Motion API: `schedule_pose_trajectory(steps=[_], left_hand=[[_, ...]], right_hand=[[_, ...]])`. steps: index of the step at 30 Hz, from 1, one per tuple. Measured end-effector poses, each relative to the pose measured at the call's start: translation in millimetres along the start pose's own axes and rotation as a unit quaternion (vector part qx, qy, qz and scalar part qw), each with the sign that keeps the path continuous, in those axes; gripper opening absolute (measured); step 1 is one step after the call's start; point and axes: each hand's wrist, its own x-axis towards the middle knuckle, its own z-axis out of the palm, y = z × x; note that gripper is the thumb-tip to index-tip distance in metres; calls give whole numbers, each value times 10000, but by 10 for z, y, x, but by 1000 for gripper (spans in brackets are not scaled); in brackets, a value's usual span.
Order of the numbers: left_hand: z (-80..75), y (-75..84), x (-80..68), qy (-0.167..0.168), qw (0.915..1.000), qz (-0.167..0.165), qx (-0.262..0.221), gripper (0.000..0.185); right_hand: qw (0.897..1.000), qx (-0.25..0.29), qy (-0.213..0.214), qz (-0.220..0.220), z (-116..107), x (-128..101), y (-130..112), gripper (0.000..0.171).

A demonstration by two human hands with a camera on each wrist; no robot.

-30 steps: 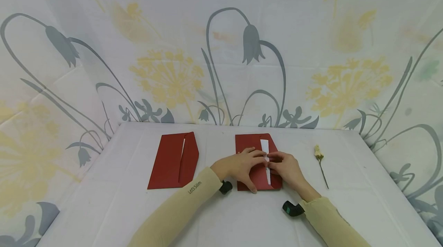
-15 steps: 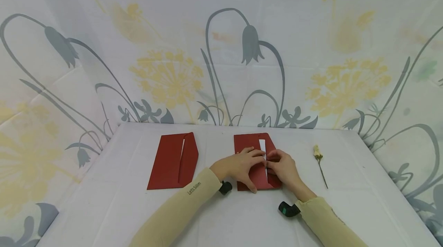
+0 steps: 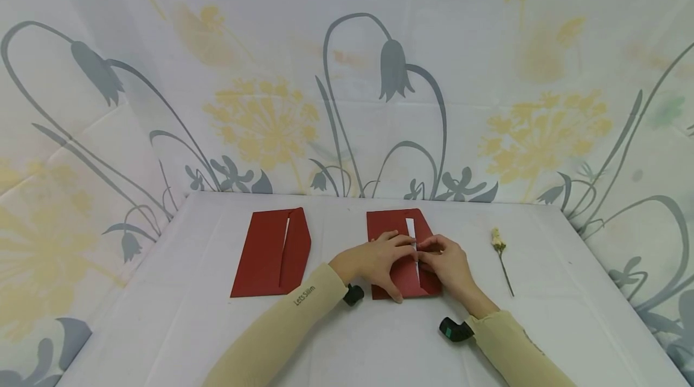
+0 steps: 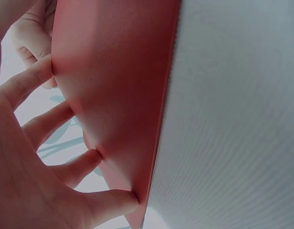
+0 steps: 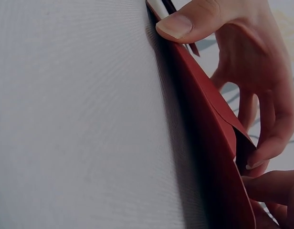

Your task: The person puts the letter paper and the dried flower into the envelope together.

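A red envelope (image 3: 387, 224) lies with its pointed flap to the right, and a white card (image 3: 410, 228) shows as a thin strip along its mouth. My left hand (image 3: 378, 257) spreads over the envelope's body, its thumb at the near edge and its fingertips by the mouth. In the left wrist view the fingers (image 4: 47, 121) touch the red paper in a row. My right hand (image 3: 449, 263) pinches at the card's exposed strip from the flap side. The right wrist view shows the envelope (image 5: 211, 124) edge-on, with fingers of both hands meeting at its mouth.
A second red envelope (image 3: 262, 254) lies to the left, a thin white strip showing by its flap. A dried flower (image 3: 499, 241) on a thin stem lies to the right. Behind the white tabletop (image 3: 341, 345) hangs a flower-printed cloth (image 3: 260, 152).
The white strip at the envelope's mouth has narrowed, with the card deeper inside. My right hand has shifted slightly left, while the left hand has stayed in place.
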Motion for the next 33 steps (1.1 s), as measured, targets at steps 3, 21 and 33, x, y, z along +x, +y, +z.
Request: schedule_pose_trajectory(steps=[3, 21, 33], left_hand=[[-3, 1, 1, -1, 10000, 34, -21, 77], [22, -1, 34, -114, 9999, -127, 20, 76], [5, 22, 67, -250, 9992, -144, 261, 77]], right_hand=[[10000, 10, -51, -6, -4, 6, 9, 22], [9979, 270, -570, -143, -136, -19, 81, 26], [9987, 172, -446, -157, -433, -112, 150, 28]])
